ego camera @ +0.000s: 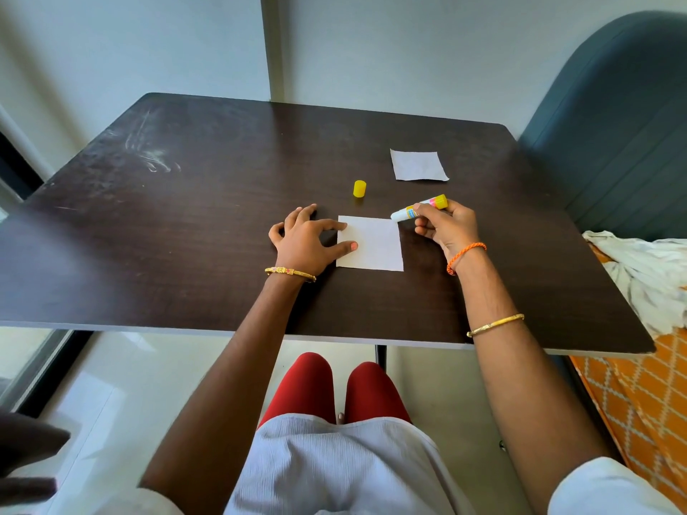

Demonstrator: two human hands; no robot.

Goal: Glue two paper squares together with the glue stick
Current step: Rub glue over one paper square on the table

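Dark table [186, 236] | paper square [373, 245] between hands, left [303, 241] pressing

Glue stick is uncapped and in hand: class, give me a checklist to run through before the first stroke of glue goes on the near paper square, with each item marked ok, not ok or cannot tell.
1. Cap off: the yellow cap stands on the table, apart from the glue stick. Ok.
2. Near paper square held down: left hand presses its left edge with thumb and forefinger. Ok.
3. Stick gripped firmly: right hand holds the barrel, tip pointing at the square's upper right corner. Ok.
4. Glue wound out far enough: cannot tell.
5. Second paper square lying flat, beyond the stick. Ok.
6. Tip touching paper: cannot tell.
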